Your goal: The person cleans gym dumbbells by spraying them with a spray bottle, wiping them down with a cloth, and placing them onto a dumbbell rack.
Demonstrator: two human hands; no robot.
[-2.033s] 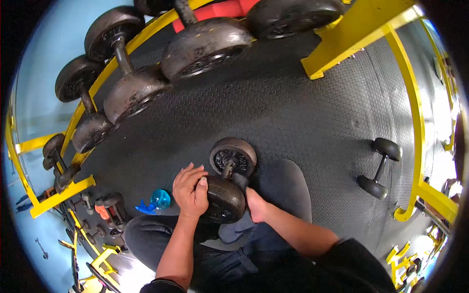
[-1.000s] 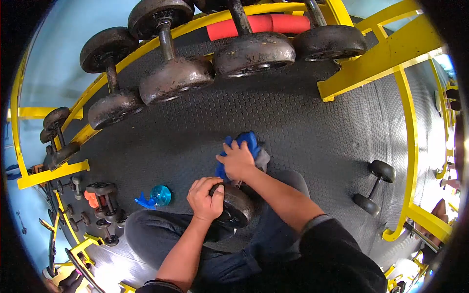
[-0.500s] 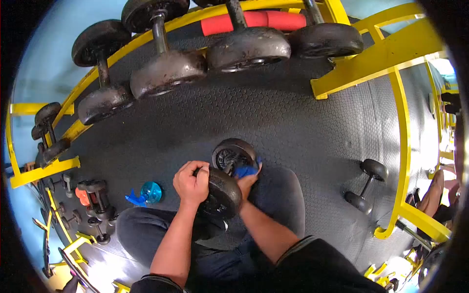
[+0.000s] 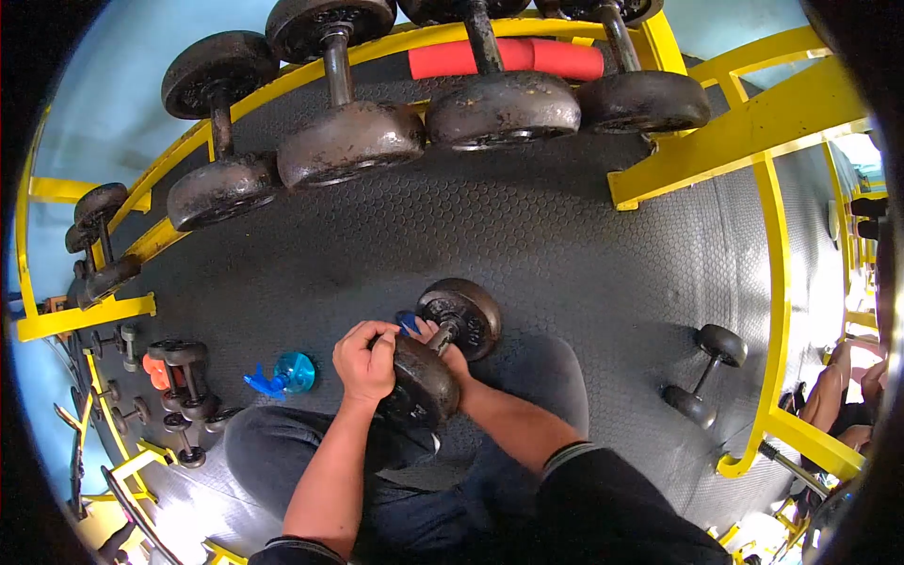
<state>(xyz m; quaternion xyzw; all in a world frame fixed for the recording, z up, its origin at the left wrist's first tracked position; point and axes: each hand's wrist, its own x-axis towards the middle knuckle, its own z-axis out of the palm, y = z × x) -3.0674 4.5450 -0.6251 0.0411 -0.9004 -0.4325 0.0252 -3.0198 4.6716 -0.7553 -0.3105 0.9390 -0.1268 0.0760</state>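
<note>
A worn black dumbbell (image 4: 426,384) is between my legs, one head toward me and the other farther off on the floor mat. My left hand (image 4: 365,363) is closed on the rim of the near head, at its left side. Reaching past that head from the right, my right hand (image 4: 453,362) curls under the metal handle. Its fingertips come out left of the handle with a blue cloth (image 4: 408,323). The near head hides part of this hand. Left of my knee lies a spray bottle (image 4: 294,373) with blue liquid and a blue trigger.
Large dumbbells (image 4: 350,141) rest on a yellow rack (image 4: 254,89) ahead, with a red foam roller (image 4: 508,58) behind them. A small dumbbell (image 4: 704,375) lies at right beside a yellow frame (image 4: 777,282). Several more weights (image 4: 184,377) stand at left. Another person's arm (image 4: 829,381) shows at far right.
My right hand and the blue cloth have moved from the far head's right side to around the handle, the cloth now on its left. My left hand keeps its hold. The view has shifted slightly.
</note>
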